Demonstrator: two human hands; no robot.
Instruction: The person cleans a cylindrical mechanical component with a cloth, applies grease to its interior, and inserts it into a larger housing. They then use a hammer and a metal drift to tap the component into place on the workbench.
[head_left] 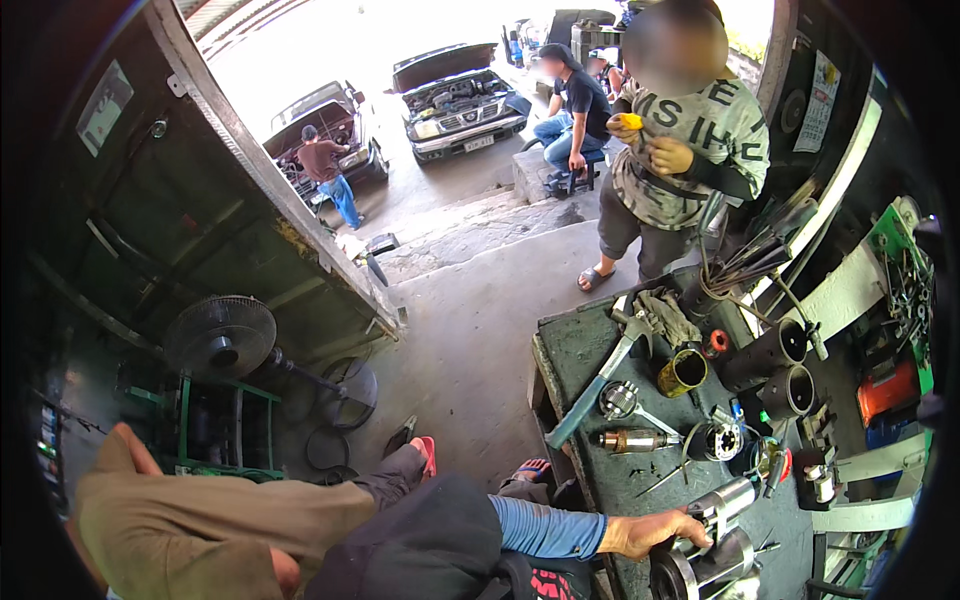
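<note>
The right hand [655,532] comes in from the lower edge in a blue sleeve, palm down and fingers loosely curled over the top of a silvery starter motor [712,555] lying at the near end of the table [575,350]. It rests on the motor housing rather than clamping it. The left hand cannot be made out; only a tan sleeve and a shoulder fill the lower left, so how far it is open I cannot tell.

The table is dark green metal, scuffed and oily. On it, beyond the motor, lie an armature [632,439] with copper windings, a long blue-handled hammer [600,380] set diagonally, a round metal end cover [619,399], a brass-coloured cylinder [683,372] and two dark tube housings [780,365] towards the far right. Small tools and loose parts are scattered nearby.

A person in a grey patterned shirt [690,140] stands at the table's far end. A pedestal fan [222,337] stands by the wall on the left. Outside, on sunlit concrete, two vehicles [460,100] are parked with bonnets raised.
</note>
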